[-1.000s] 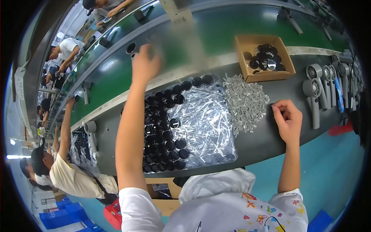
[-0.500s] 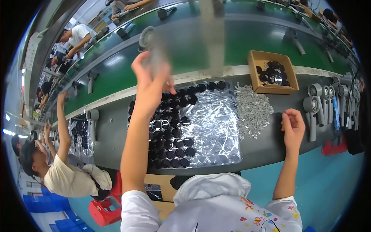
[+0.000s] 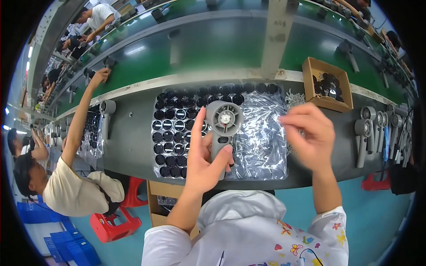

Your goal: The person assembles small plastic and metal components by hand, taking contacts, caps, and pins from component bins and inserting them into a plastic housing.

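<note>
My left hand is wrapped round the handle of a grey handheld fan. The fan is upright, its round head with spokes and a pale hub facing up at me. It is over a clear plastic sheet that bears rows of round black caps. To the right, my right hand hovers by the sheet's right edge, thumb and fingertips drawn together. Anything in that pinch is too small or blurred to make out. Behind it lies a heap of small grey pieces, partly hidden by the hand.
A cardboard box of black caps stands at the back right. Several grey fans lie at the far right. Beyond a metal rail runs a green conveyor belt with a post. A co-worker sits at left, arm reaching toward the belt.
My left hand has come back from over the belt and now holds the fan above the sheet. My right hand has moved left, past the heap. The co-worker's arm reaches farther out.
</note>
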Demonstrator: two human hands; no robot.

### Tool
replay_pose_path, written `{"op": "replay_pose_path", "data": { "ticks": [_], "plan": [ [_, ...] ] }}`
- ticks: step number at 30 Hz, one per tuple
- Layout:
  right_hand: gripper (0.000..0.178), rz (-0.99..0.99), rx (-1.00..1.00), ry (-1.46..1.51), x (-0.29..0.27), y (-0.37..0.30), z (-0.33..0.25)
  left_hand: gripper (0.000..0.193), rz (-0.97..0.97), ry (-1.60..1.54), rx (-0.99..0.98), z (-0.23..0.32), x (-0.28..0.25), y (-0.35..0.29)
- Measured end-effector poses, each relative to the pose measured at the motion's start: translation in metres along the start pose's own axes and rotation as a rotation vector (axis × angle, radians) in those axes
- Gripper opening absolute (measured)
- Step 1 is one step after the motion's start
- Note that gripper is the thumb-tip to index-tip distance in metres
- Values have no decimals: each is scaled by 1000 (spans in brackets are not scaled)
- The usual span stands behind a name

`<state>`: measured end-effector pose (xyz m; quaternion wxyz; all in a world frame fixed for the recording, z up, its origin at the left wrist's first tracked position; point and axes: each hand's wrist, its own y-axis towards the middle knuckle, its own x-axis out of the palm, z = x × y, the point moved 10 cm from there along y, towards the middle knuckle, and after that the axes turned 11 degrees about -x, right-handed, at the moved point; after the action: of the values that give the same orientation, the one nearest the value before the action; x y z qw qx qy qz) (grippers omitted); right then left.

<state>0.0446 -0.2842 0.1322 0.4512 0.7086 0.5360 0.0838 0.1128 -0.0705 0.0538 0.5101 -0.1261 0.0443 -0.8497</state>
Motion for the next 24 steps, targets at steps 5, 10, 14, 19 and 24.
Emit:
{"op": "replay_pose_path", "data": {
  "ticks": [5,10,14,19,24],
  "plan": [
    [35,-114,-27,68,68,16,-20,90,78,311,101,-9,0,-13],
    [41,-137,-57,41,75,11,-12,89,115,448,117,-7,0,-15],
    [47,-100,-10,70,77,8,-9,87,121,562,150,-1,5,-15],
    [56,-108,-49,-51,78,5,-9,85,117,667,178,-2,11,-13],
    [60,-195,-230,-256,90,-6,-25,85,178,610,66,-9,3,-9]
  ]
}}
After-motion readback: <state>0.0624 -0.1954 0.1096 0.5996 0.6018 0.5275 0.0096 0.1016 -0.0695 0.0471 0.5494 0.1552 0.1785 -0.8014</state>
